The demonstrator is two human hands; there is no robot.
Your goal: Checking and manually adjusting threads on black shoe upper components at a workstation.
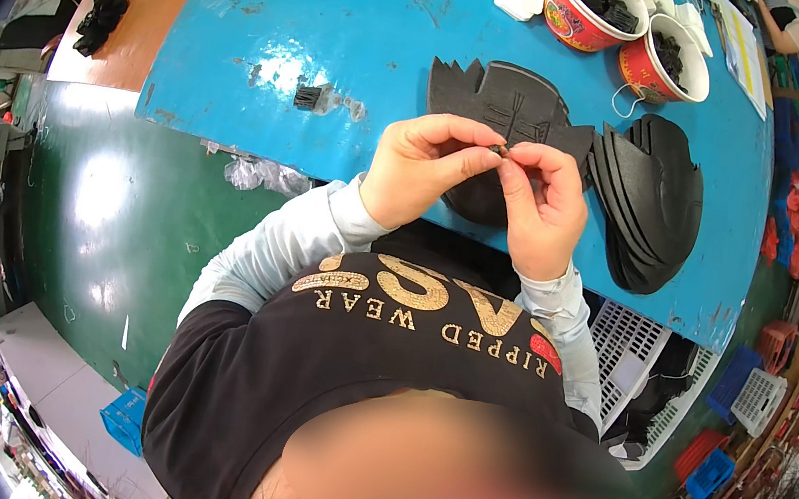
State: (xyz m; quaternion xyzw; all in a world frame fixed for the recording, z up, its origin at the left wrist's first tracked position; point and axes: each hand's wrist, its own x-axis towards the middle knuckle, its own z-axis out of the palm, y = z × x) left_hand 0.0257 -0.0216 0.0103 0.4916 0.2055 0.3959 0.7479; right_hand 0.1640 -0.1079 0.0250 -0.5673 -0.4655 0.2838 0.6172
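In front of me, my left hand [422, 167] and my right hand [543, 206] meet fingertip to fingertip in a pinch. Between them is a small dark piece [499, 150], mostly covered by the fingers, so its kind is hard to make out. Just beyond and beneath the hands lies a black moulded sheet part [486, 89] with notched, pointed edges and slits in its middle. To the right of my right hand rests a stack of similar black parts [651, 197], curved and fanned out.
Two red-and-white paper tubs [577, 33] filled with small black pieces stand at the far right of the blue table [248, 18]. A small black ribbed piece [310, 98] lies at left. White plastic baskets [620, 354] sit below the table's right edge.
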